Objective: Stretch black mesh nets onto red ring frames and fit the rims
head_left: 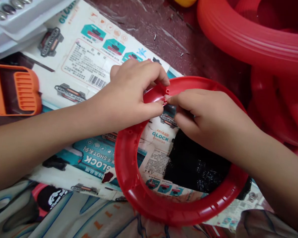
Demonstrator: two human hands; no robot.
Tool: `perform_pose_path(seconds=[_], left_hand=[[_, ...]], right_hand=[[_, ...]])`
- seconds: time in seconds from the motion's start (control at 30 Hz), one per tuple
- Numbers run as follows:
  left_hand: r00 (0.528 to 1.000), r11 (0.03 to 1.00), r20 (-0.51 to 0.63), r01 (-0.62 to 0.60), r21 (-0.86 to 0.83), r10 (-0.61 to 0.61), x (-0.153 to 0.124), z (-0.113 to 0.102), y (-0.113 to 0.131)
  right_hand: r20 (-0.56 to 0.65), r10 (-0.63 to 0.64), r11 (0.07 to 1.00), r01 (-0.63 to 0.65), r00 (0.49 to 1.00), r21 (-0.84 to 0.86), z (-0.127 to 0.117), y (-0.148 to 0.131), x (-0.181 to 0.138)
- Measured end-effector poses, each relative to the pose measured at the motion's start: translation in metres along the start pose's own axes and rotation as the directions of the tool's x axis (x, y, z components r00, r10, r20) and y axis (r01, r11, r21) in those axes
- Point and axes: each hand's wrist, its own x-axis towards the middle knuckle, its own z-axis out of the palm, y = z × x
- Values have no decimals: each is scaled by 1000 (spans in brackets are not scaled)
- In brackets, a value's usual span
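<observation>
A red plastic ring [125,155], hollow and with small posts and ribs inside its channel, lies tilted over a flattened printed carton [81,62]. My left hand [136,89] grips the ring's far side, thumb at the inner edge and fingers over the outer rim. Just right of that thumb, the fingertips of my right hand [203,112] are pinched together at the channel by a small post. What sits between those fingertips is too small to make out. Through the ring's opening, a black cloth-like piece with shiny specks [193,162] shows on the carton.
Large red plastic rings [253,43] are piled at the upper right. An orange plastic part [27,89] lies at the left. A white tray [22,26] with shiny round metal pieces stands at the upper left. Small metal pins [155,37] are scattered on the dark red surface.
</observation>
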Motion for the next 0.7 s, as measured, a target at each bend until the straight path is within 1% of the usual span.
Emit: perform_pose_path(seconds=[0.17, 0.27, 0.33, 0.4, 0.47, 0.53, 0.63, 0.7], left_hand=[[1000, 988, 15, -21, -153, 23, 2, 0, -2], [999, 961, -10, -52, -271, 52, 5, 4, -11], [996, 939, -14, -90, -332, 90, 6, 6, -17], [993, 920, 4, -105, -377, 115, 7, 5, -21], [994, 910, 39, -73, -408, 98, 7, 2, -21], [996, 906, 69, -14, -423, 48, 4, -2, -17], [998, 908, 67, 21, -418, 8, -3, -6, -11], [999, 913, 40, 20, -409, -4, -8, -5, -8]], right_hand=[[49, 52, 998, -53, 997, 26, -5, -4, 5], [91, 33, 999, -34, 995, 15, -7, -7, 0], [47, 16, 1000, -16, 999, 2, -10, -8, -9], [-46, 20, 1000, -21, 999, -8, -14, -7, -26], [-113, 62, 998, -65, 992, -18, -15, -6, -49], [-78, 109, 993, -112, 991, -38, -10, -7, -75], [57, 159, 984, -153, 986, -89, 10, -14, -110], [65, 170, 979, -161, 983, -124, 27, -22, -124]])
